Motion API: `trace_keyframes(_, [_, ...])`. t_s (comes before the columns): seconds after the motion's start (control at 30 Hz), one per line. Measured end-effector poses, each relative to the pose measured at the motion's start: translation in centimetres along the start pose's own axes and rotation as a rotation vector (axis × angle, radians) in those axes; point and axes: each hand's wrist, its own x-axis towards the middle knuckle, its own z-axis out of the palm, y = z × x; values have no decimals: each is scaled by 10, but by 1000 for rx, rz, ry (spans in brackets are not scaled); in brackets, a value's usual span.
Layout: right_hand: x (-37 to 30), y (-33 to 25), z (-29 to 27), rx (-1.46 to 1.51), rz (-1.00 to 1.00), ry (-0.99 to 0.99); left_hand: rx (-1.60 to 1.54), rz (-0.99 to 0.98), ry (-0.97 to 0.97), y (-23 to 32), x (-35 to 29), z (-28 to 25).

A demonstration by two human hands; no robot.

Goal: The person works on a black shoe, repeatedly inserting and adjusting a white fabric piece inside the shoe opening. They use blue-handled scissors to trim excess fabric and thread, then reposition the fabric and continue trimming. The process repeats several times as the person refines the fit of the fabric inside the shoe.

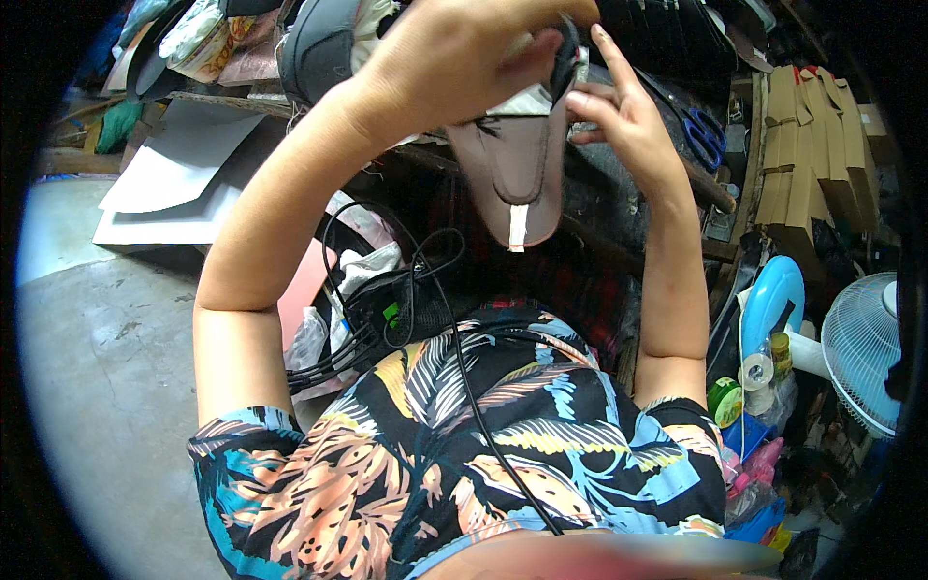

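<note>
Grey-brown shoe piece [530, 164] is held up in the air in front of the person, near the upper edge of the view, with its rounded end pointing downward. A white strip [518, 228] sits at this end, and a raised inner panel lies above it. The left hand [474, 60] bends over the upper part and grasps it, the thumb near a dark portion; the fingertips are partly hidden. The right hand [623, 108] is just beside the other edge, with index finger stretched upward and the others slightly bent; one cannot tell whether it presses the piece.

Below, a black cable [469, 391] runs across the person's floral shirt [406, 474]. To the left, white sheets [188, 169] lie above the grey floor [106, 358]. To the right are blue-handled scissors [706, 138], upright cardboard pieces [807, 145] and a fan [865, 343].
</note>
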Motion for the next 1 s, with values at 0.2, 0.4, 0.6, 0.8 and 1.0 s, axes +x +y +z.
trace_keyframes(0.2, [29, 1, -2, -544, -65, 204, 252, -380, -506, -20, -25, 35])
trace_keyframes(0.4, [42, 25, 6, -131, -287, 152, 522, -450, -579, -50, -42, 76])
trace_keyframes(0.6, [39, 52, -2, 50, -222, 142, 156, -830, -578, -49, -27, 62])
trace_keyframes(0.8, [36, 55, -1, -5, -114, 278, -762, -562, -531, -38, -46, 13])
trace_keyframes(1.0, [39, 52, 10, 252, -203, 295, -948, -689, -347, -37, -54, 7])
